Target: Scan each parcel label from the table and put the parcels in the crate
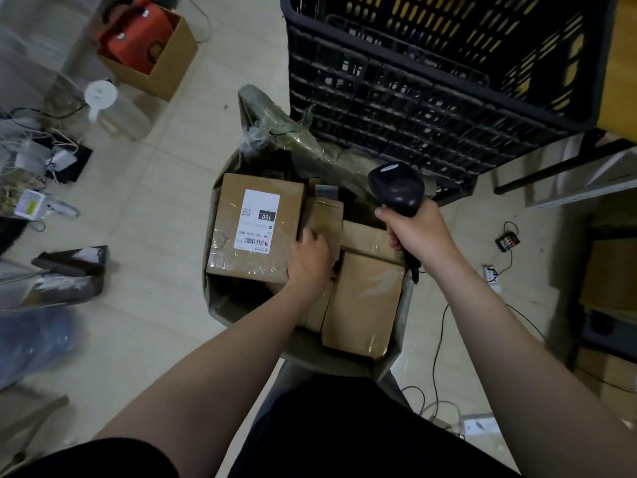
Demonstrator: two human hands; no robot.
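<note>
Rectangular taped cardboard parcels (255, 229) are kept in a crumpled grey-green sack (220, 305) below the black lattice crate (413, 98). A glossy black scanner (396, 188) is gripped by the right hand (420, 232). The left hand (308, 260) is curled between boxes, its hold unclear.

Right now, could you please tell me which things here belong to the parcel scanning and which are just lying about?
Job: barcode scanner in right hand; labelled parcel; left hand among plain parcels; sack; black crate.
Lying about: open carton; white-lidded jug; floor cables.
</note>
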